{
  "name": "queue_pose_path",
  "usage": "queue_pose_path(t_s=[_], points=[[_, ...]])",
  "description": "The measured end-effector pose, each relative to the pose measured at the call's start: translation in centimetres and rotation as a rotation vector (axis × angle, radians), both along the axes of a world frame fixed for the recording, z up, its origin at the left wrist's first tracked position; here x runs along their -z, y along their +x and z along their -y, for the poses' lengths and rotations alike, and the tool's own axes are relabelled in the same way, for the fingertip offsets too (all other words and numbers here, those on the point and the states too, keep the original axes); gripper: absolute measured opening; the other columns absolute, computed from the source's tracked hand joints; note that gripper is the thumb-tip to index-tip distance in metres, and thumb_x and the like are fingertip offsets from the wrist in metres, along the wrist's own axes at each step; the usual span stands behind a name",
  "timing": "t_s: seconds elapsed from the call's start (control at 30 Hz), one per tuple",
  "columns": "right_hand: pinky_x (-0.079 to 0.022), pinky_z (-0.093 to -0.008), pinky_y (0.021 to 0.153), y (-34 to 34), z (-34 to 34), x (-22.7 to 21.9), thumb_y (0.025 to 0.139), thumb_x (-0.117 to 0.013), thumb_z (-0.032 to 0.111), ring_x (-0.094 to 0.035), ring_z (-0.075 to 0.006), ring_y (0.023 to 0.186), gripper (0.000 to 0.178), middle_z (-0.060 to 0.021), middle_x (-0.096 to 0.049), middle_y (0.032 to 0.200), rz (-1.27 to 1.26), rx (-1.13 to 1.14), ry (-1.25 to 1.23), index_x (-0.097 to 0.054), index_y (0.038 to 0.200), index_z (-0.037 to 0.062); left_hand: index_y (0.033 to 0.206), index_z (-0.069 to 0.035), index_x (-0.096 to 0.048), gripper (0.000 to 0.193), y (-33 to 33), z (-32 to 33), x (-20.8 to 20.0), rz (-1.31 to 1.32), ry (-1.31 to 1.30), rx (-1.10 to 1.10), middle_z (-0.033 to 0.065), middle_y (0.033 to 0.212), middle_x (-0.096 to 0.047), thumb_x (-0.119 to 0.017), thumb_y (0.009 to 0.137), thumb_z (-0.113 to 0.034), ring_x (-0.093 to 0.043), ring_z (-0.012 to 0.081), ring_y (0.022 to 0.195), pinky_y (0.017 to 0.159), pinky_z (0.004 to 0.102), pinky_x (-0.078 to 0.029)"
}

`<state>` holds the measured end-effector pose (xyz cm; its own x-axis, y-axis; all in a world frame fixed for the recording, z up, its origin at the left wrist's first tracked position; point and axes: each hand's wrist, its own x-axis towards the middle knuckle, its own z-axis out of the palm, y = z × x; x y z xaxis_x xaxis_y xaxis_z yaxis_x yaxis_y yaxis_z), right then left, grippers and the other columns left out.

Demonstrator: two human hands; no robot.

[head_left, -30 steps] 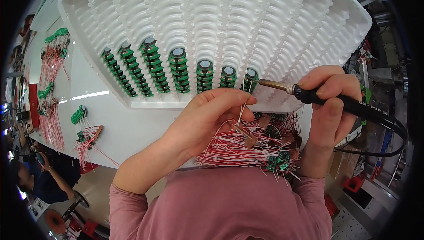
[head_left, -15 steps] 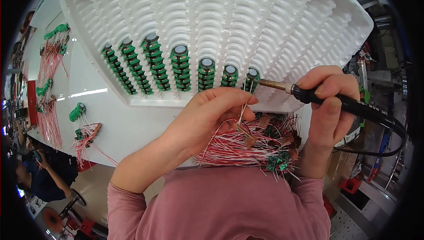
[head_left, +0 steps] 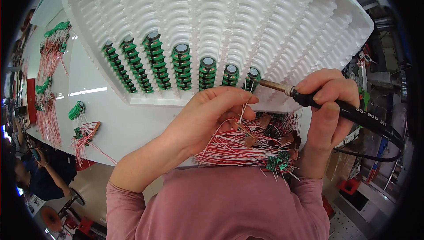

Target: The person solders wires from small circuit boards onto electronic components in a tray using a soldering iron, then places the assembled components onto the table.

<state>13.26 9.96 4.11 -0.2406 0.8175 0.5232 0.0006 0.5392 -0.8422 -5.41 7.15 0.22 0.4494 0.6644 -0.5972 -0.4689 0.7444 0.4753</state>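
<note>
White ribbed tray [head_left: 274, 23] on the surface holds rows of green cells [head_left: 182, 67]. Left hand [head_left: 207, 118] fingers pinch a thin wire [head_left: 244, 103] up to the rightmost cell [head_left: 252, 79]; right hand [head_left: 327, 107] is closed round a soldering iron [head_left: 309, 98], tip almost at that cell. Soldering looks underway; next seems to need steady tip contact on the joint.

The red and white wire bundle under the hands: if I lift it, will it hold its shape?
Probably not. The wire bundle is many thin loose strands fanned out, so it would likely flop and splay. Small brown boards hang among them and may snag. It looks light.
</note>
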Motion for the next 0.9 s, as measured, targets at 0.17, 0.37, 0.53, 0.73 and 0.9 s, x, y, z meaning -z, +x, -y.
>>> queue_pose_path(t_s=[0.17, 0.37, 0.53, 0.73, 0.9], points=[[-0.042, -0.0237, 0.064, -0.06, 0.0, 0.04, 0.081, -0.052, 0.017, -0.05, -0.014, 0.067, 0.017, -0.0165, -0.055, 0.08, -0.005, 0.002, 0.005, -0.046, 0.082, 0.0014, 0.091, 0.0, -0.058, 0.021, -0.03, -0.01, -0.05, 0.013, -0.014, -0.001, 0.007, 0.071, -0.06, -0.053, 0.08, -0.017, -0.058, 0.0132, 0.067, 0.057, 0.0264, -0.049], [-0.042, -0.0236, 0.063, 0.03, 0.14, 0.02, 0.081, -0.052, 0.018, -0.05, -0.014, 0.066, 0.017, -0.0165, -0.055, 0.08, -0.001, 0.015, 0.001, -0.046, 0.081, 0.0015, 0.091, 0.0, -0.058, 0.021, 0.0, 0.0, -0.16, 0.019, -0.017, 0.0, 0.0066, 0.071, -0.06, -0.053, 0.08, -0.018, -0.058, 0.0129, 0.067, 0.058, 0.0254, -0.048], [-0.042, -0.0237, 0.063, 0.08, 0.08, 0.08, 0.081, -0.052, 0.018, -0.051, -0.0143, 0.067, 0.018, -0.0166, -0.055, 0.08, -0.006, 0.007, 0.0, -0.046, 0.081, 0.0017, 0.09, 0.0, -0.058, 0.021, 0.03, 0.0, -0.21, 0.022, -0.019, 0.001, 0.0063, 0.071, -0.06, -0.054, 0.08, -0.018, -0.058, 0.0126, 0.068, 0.059, 0.0253, -0.047], [-0.043, -0.0247, 0.064, 0.15, 0.07, -0.09, 0.081, -0.053, 0.02, -0.051, -0.0157, 0.068, 0.02, -0.0167, -0.054, 0.079, -0.027, 0.019, -0.006, -0.045, 0.081, 0.0019, 0.09, 0.0, -0.058, 0.021, 0.04, 0.0, -0.21, 0.012, -0.024, 0.001, 0.0061, 0.07, -0.06, -0.054, 0.08, -0.018, -0.058, 0.0124, 0.068, 0.059, 0.0245, -0.046], [-0.044, -0.025, 0.064, 0.15, 0.11, -0.08, 0.081, -0.053, 0.021, -0.052, -0.0161, 0.068, 0.021, -0.0167, -0.055, 0.079, -0.011, 0.024, 0.0, -0.045, 0.081, 0.0019, 0.09, -0.001, -0.058, 0.021, 0.05, 0.0, -0.21, 0.015, -0.03, 0.001, 0.006, 0.071, -0.061, -0.054, 0.08, -0.018, -0.058, 0.0122, 0.067, 0.059, 0.0245, -0.046]])
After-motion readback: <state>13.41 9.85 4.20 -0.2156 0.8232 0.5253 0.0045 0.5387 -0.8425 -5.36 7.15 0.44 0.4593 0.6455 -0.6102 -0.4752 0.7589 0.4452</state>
